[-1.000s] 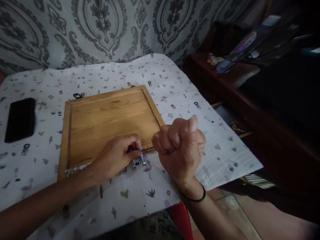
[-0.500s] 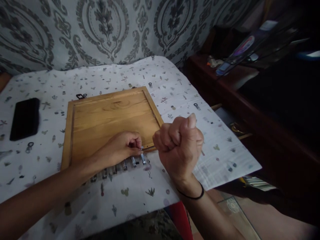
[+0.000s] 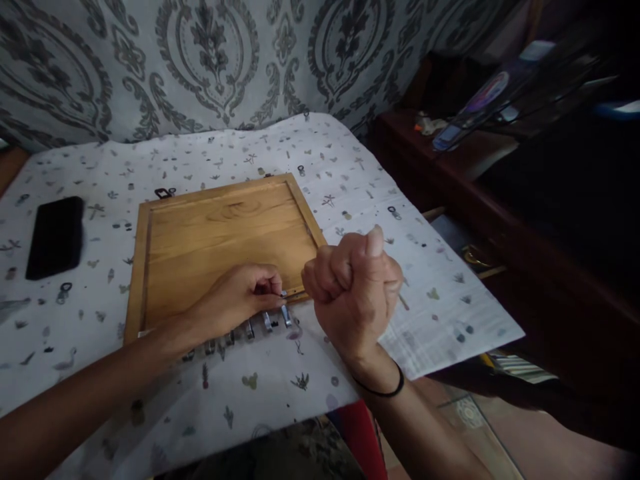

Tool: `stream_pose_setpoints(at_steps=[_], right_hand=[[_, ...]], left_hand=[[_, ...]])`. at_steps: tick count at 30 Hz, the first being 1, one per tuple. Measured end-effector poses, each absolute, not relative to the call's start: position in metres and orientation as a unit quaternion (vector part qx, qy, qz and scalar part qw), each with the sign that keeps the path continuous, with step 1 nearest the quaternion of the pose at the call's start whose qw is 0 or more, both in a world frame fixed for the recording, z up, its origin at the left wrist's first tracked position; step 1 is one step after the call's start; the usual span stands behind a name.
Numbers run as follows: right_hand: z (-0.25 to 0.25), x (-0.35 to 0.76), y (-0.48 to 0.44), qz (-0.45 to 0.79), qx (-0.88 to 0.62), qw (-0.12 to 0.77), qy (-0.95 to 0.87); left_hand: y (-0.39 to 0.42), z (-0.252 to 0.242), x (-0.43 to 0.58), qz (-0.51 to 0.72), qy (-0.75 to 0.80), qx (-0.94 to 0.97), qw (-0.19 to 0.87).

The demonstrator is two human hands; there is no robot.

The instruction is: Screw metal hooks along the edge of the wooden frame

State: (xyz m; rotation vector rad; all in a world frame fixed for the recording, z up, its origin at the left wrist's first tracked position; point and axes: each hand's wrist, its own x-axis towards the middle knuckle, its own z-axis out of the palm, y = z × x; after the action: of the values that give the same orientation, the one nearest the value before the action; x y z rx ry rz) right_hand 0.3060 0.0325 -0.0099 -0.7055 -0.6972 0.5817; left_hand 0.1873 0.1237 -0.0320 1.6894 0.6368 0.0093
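Observation:
A framed wooden board (image 3: 220, 233) lies on the table, its near edge lined with a rail of several metal hooks (image 3: 285, 316). My left hand (image 3: 250, 288) reaches over that near edge, thumb and index finger pinched together on the hook rail beside the rightmost hook. Part of the rail is hidden under my left hand and forearm. My right hand (image 3: 353, 287) is a tight fist with the thumb on top, just right of the board's near right corner. Whatever the fist may enclose is hidden by the curled fingers.
A black phone (image 3: 55, 237) lies left of the board on the white printed tablecloth (image 3: 345, 173). To the right stands dark furniture (image 3: 480, 207) with a partly open drawer (image 3: 470, 250) and a clear bottle (image 3: 487, 97). A patterned curtain (image 3: 280, 53) hangs behind.
Seen against the board, my right fist has shifted slightly to the left. My left hand stays pinched at the same spot, and the board has not visibly moved.

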Motion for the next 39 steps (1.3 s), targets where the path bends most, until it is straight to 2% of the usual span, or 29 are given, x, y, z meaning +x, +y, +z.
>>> stream_pose_setpoints(at_steps=[4, 8, 14, 25, 30, 32, 34, 39], right_hand=[[-0.009, 0.308, 0.033, 0.274, -0.334, 0.839, -0.329], [-0.007, 0.308, 0.034, 0.269, -0.353, 0.834, -0.326], [-0.008, 0.308, 0.033, 0.272, -0.364, 0.828, -0.329], [-0.007, 0.31, 0.035, 0.278, -0.345, 0.829, -0.341], [-0.007, 0.309, 0.036, 0.272, -0.338, 0.833, -0.344], [-0.006, 0.309, 0.036, 0.273, -0.338, 0.832, -0.345], [-0.006, 0.309, 0.036, 0.272, -0.343, 0.832, -0.339], [-0.004, 0.308, 0.036, 0.27, -0.343, 0.833, -0.338]], left_hand=[[0.123, -0.024, 0.18, 0.022, 0.289, 0.741, 0.605], [0.123, -0.019, 0.164, 0.053, 0.278, 0.833, 0.475], [0.124, -0.022, 0.142, 0.047, 0.145, 0.939, 0.31], [0.123, -0.022, 0.152, 0.091, 0.141, 0.944, 0.285], [0.079, -0.013, 0.134, 0.147, 0.099, 0.976, 0.128], [0.053, -0.02, 0.125, 0.151, 0.073, 0.981, 0.096], [0.03, -0.032, 0.12, 0.091, 0.092, 0.988, 0.084], [0.011, -0.045, 0.132, -0.149, 0.181, 0.968, 0.089]])
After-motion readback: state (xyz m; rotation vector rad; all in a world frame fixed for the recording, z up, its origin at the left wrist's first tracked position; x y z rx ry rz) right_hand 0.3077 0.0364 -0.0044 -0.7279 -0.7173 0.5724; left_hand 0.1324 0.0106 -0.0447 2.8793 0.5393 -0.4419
